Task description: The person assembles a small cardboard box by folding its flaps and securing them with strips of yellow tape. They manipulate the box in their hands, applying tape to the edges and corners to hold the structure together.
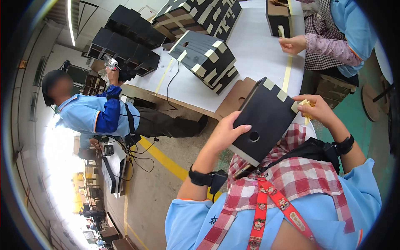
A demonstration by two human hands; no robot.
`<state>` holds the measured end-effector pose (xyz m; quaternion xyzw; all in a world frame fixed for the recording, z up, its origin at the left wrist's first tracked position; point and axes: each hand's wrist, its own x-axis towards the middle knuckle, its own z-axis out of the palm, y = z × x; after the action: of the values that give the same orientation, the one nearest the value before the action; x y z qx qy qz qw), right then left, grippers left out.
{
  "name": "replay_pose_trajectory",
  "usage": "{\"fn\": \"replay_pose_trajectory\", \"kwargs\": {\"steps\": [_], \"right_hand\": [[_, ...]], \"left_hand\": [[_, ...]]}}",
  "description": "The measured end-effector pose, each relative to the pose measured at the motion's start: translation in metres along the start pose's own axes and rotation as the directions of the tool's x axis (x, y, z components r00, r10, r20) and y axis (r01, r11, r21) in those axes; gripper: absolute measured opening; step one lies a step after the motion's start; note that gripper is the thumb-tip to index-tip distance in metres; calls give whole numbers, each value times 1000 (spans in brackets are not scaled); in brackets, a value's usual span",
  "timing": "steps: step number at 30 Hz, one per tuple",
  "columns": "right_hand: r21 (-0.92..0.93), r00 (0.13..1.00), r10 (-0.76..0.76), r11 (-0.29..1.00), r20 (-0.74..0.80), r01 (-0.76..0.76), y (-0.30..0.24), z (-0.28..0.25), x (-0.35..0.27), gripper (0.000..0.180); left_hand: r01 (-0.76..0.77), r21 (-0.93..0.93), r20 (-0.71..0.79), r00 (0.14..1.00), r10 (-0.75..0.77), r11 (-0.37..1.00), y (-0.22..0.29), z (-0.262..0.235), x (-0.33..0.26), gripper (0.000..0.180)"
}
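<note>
Black box (271, 114), round-holed; pale tape (282, 96)

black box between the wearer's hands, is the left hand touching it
Touching. The head view shows the left hand gripping the edge of the black box, thumb on its face beside the round hole.

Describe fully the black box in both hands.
The black box has a flat face, apparently painted board, with a round hole near its lower end, a paler bottom edge, and cream tape strips at the upper end and right edge. It tilts in front of the checked apron; the left hand grips its left side, the right hand touches the upper-right corner.
</note>
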<state>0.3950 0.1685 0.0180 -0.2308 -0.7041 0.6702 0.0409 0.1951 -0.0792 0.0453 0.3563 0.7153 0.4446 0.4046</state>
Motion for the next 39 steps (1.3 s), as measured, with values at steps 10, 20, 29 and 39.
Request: {"fn": "replay_pose_trajectory", "kwargs": {"steps": [10,20,29,39], "right_hand": [[117,999,-7,993,-39,11,28,-4,9,24],[35,998,51,998,29,-52,31,20,18,18],[-13,992,106,994,64,-106,48,21,35,26],[-138,955,-294,948,-41,286,-7,36,141,39]], "left_hand": [[159,-125,-510,837,-200,979,22,-121,-100,32],[377,206,-794,604,-71,903,-67,-176,88,50],[-54,153,-758,635,152,987,-11,-135,124,53],[-171,-435,-582,803,-131,884,5,-129,129,48]]}}
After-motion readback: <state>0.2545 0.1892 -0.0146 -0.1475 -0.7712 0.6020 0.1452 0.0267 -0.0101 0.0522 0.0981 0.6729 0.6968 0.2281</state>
